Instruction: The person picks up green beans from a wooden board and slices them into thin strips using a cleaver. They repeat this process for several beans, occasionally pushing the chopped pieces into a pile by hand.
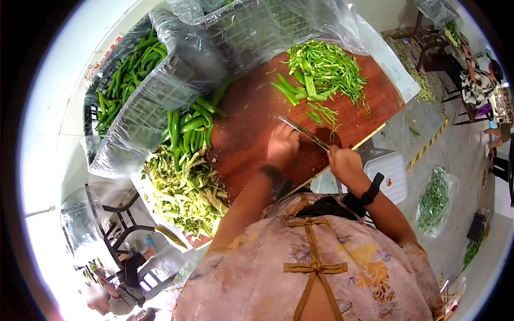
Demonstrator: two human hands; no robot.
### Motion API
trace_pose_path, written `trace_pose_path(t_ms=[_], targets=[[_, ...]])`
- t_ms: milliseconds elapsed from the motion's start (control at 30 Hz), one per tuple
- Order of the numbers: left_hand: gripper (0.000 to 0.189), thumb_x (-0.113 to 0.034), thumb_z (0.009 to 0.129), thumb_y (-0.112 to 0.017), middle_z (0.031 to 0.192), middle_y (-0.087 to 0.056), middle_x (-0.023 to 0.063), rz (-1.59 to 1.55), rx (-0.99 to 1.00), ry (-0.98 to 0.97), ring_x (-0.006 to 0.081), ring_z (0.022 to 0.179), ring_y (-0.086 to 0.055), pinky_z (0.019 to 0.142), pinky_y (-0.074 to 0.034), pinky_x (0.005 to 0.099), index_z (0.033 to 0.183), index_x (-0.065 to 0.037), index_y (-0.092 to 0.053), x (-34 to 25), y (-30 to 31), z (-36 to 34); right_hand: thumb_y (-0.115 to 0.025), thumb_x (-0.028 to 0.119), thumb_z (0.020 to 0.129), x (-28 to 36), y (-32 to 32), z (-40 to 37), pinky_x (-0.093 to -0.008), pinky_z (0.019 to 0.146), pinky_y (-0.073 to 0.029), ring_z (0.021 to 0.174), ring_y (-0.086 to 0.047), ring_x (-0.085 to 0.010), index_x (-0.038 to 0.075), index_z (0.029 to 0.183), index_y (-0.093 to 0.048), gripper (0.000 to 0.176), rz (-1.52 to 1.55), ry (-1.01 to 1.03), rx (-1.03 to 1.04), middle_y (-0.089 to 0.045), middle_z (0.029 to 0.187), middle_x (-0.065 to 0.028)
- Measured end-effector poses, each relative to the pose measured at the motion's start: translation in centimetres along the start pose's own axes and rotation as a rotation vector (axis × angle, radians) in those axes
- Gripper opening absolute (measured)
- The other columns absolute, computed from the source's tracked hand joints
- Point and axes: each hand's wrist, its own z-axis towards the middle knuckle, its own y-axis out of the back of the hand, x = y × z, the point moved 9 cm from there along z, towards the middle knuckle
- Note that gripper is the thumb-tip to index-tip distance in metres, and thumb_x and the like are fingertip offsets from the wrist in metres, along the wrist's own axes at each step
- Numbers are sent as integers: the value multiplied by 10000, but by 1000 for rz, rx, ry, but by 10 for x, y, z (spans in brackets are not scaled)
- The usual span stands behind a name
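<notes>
My right hand (345, 161) is wrapped round the handle of a knife (304, 132), whose narrow blade points up and left over a reddish-brown board (243, 125). Close to the blade, my left hand (284, 142) rests low on the board with its fingers bent together; whatever is under them is hidden. Thin green pepper strips (324, 113) lie just beyond the knife. A larger heap of shredded green pepper (329, 69) covers the far right of the board, with a few whole or halved peppers (286, 90) at its left side.
Whole green peppers (187, 128) sit left of my hands, above a pile of pale pepper cores and scraps (187, 190). A plastic-lined crate (134, 64) holds more peppers. At right are a white stool (388, 174) and bagged greens (435, 203). Other people sit farther off.
</notes>
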Motion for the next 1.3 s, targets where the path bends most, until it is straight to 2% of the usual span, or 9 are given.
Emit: trace_pose_path(t_ms=[133,233,400,500,633,800,933,1100,1300], targets=[[242,-85,705,-547,1033,-586,61,-38,-48,-29,267,1011,-522,823,-451,398,934,-79,-625,3,-2,-2,-534,167,826,2,1,4,-505,563,-452,623,-588,-400,18,815,-554,151,7,8,21,-581,634,-215],[250,-73,694,-556,1047,-589,65,-64,-11,-27,272,1015,-524,841,-454,401,932,-83,-631,4,-9,-1,-524,159,828,9,-3,12,-503,558,-458,616,-589,-402,20,817,-548,141,0,70,11,-584,632,-213],[263,-62,677,-569,1019,-596,68,-116,-74,-49,280,998,-533,843,-457,388,932,-68,-633,1,2,-1,-505,167,844,30,-19,60,-489,528,-470,588,-588,-400,29,793,-553,154,23,134,-95,-590,625,-199],[257,-56,672,-566,987,-599,79,-136,-112,-75,283,965,-545,823,-465,376,920,-52,-629,2,0,0,-508,179,849,26,-26,79,-489,544,-473,603,-594,-394,32,796,-560,164,-32,52,-65,-593,629,-192],[240,-50,668,-551,939,-595,100,-113,-185,-129,280,903,-559,780,-473,368,896,-40,-622,1,0,-2,-518,189,849,12,-7,68,-497,585,-469,637,-592,-398,24,809,-559,175,19,29,-87,-601,662,-201],[211,-57,669,-546,902,-585,96,-87,-192,-84,275,882,-546,769,-466,367,869,-50,-613,-4,10,-3,-517,190,851,11,2,22,-502,569,-454,626,-585,-402,23,815,-561,176,51,90,-109,-585,643,-215],[179,-65,673,-540,885,-576,88,-89,-181,-93,271,880,-536,781,-458,362,838,-55,-609,-4,9,0,-512,186,850,4,0,9,-500,561,-452,613,-580,-405,24,795,-560,178,18,55,-14,-579,629,-217],[205,-67,668,-544,911,-583,90,-89,-132,-100,272,894,-539,797,-457,357,855,-50,-626,-2,5,-1,-511,174,837,3,0,10,-500,560,-453,609,-580,-404,23,775,-558,170,3,48,17,-580,628,-218],[258,-61,643,-561,953,-594,89,-139,-128,-92,272,928,-540,825,-451,352,890,-47,-634,0,5,0,-511,169,832,23,-11,43,-490,549,-464,611,-589,-395,21,769,-557,167,58,141,-88,-593,650,-213]])
